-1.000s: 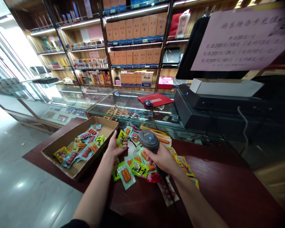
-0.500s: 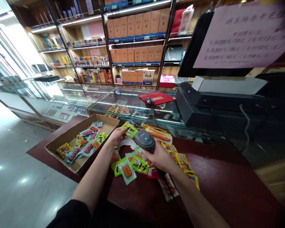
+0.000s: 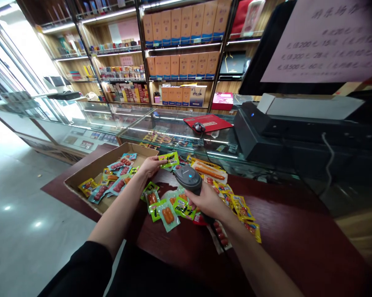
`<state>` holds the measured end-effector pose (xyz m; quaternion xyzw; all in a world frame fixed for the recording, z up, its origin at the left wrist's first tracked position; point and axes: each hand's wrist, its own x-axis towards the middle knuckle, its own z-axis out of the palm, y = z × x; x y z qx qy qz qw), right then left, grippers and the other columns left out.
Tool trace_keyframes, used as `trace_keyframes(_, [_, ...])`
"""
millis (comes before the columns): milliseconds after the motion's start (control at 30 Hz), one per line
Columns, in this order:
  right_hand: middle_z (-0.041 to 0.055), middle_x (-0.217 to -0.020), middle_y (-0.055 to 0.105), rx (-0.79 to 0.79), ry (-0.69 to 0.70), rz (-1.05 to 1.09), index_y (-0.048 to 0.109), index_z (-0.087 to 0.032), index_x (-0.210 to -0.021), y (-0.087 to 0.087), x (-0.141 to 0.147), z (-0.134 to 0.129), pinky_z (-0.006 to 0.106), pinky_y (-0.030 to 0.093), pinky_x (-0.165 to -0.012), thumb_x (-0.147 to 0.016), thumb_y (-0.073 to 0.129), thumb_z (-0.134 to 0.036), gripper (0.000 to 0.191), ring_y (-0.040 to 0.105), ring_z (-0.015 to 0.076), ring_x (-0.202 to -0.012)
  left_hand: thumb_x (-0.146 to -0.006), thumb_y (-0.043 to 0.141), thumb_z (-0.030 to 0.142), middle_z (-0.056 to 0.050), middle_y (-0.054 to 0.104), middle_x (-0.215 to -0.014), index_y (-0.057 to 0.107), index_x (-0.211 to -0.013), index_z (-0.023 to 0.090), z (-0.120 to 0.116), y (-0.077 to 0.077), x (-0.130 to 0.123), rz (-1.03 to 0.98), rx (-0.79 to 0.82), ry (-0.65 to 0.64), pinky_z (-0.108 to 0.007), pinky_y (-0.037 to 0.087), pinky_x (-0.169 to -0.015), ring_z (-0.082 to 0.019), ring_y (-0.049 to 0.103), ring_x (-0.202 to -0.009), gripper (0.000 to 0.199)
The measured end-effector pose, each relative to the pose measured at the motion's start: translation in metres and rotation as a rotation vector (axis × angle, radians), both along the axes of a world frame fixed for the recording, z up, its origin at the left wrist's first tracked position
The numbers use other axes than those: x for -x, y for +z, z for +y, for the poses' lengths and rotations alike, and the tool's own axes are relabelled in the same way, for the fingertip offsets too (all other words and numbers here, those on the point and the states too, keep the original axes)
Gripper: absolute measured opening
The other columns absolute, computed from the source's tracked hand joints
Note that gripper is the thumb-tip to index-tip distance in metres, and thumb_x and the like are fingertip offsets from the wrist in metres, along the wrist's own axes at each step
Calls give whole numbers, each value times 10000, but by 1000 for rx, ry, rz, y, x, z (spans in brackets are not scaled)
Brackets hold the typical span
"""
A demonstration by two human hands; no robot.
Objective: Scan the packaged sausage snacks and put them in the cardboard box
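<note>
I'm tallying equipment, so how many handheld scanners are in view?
1: the scanner is in the right hand, over the packets on the table. Others may be hidden.

Can't see the lower part of the scanner (image 3: pixel 189 178), wrapped in the right hand (image 3: pixel 208 202). Can't see one end of the green packet (image 3: pixel 172 159), covered by the left hand (image 3: pixel 150 166). Can't see some of the box (image 3: pixel 142 151) behind the left forearm (image 3: pixel 122 212), or the top of the sign (image 3: pixel 325 49), cropped off. Can't identify the small stuff (image 3: pixel 156 138) under the glass counter (image 3: pixel 170 123), way too tiny.
</note>
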<state>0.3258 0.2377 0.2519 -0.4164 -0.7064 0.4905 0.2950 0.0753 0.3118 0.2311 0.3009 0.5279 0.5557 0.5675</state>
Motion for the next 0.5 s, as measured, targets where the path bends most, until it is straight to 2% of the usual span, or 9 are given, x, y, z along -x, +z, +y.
trace_keyframes(167, [-5, -587, 650, -46, -1, 4, 586, -205, -905, -2, 1, 0, 272, 513, -462, -837, 580, -341, 152, 630, 167, -463, -589, 842, 76, -57, 700, -706, 655, -755, 86, -1, 5, -2, 28, -24, -12, -201, 515, -608, -117, 655, -612, 250])
trace_keyframes(333, [-17, -542, 626, -27, 0, 22, 561, -213, -886, -6, 1, 1, 276, 523, -472, -843, 573, -344, 138, 636, 175, -467, -591, 823, 36, -32, 679, -678, 617, -722, 104, 1, 8, -1, 7, -16, -15, -196, 519, -637, -105, 655, -617, 253])
trace_keyframes(500, [-20, -568, 625, -20, -22, 43, 537, -218, -901, -4, 0, 1, 265, 513, -446, -846, 569, -344, 142, 624, 166, -457, -595, 801, 15, -61, 703, -729, 630, -743, 97, 3, 7, -2, -12, -7, -31, -233, 539, -680, -131, 671, -654, 241])
